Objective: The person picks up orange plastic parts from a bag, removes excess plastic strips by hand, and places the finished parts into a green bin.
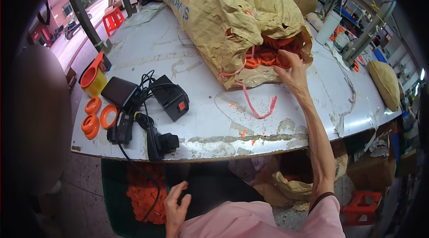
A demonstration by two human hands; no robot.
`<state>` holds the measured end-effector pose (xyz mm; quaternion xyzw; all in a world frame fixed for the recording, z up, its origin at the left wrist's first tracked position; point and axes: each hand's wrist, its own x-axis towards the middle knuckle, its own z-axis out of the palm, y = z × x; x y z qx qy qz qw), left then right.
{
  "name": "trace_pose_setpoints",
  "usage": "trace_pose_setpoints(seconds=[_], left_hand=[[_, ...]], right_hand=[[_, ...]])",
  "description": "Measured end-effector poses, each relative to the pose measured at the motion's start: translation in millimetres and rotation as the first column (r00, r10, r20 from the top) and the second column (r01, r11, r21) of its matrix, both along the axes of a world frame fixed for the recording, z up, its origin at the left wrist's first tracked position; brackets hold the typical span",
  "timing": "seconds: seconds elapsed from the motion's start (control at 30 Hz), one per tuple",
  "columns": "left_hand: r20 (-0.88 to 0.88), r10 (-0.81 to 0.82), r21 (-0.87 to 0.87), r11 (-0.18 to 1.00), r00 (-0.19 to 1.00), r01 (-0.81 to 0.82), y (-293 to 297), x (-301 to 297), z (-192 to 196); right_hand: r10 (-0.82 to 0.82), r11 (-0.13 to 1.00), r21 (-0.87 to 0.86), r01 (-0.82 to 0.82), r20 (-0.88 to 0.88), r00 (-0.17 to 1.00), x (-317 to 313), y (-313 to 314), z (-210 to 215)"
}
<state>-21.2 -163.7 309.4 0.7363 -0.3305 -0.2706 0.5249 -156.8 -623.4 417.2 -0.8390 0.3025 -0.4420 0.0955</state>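
My right hand (292, 70) reaches into the torn mouth of a large yellow woven sack (210, 23) lying on the table. Its thumb and fingers are curled round an orange plastic part (282, 61) at the opening. More orange parts (267, 56) lie behind it inside the sack, partly hidden by its folds. A pink tie strip (261, 115) hangs from the sack's edge onto the tabletop. My left hand (177, 204) is below the table's front edge, fingers apart and nothing in it, beside a green bin (109, 202) of orange pieces (145, 193).
On the white table (201, 113), at the left, are black chargers (170, 97) with cables, orange rings (108, 116) and a yellow-and-orange cup (94, 79). At the right stand a white bottle (328, 27) and a tan sack (383, 84). A red stool (363, 206) is on the floor.
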Motion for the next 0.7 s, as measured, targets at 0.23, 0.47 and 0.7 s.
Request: trace_pose_setpoints(seconds=[0.23,0.47,0.7], left_hand=[[0.255,-0.319,-0.247,0.891,0.913,0.380,-73.0,-15.3,85.2],[0.476,-0.211,-0.437,0.786,0.854,0.438,-160.0,-19.8,114.0],[0.318,-0.204,-0.427,0.841,0.926,0.332,-177.1,-12.6,93.1]], right_hand=[[-0.047,0.998,-0.062,0.024,-0.401,0.915,43.2,1.7,6.5],[-0.079,0.993,-0.116,0.030,-0.445,0.892,78.6,2.3,-11.3],[0.190,0.963,-0.120,-0.243,-0.341,0.921,50.5,29.3,-10.9]])
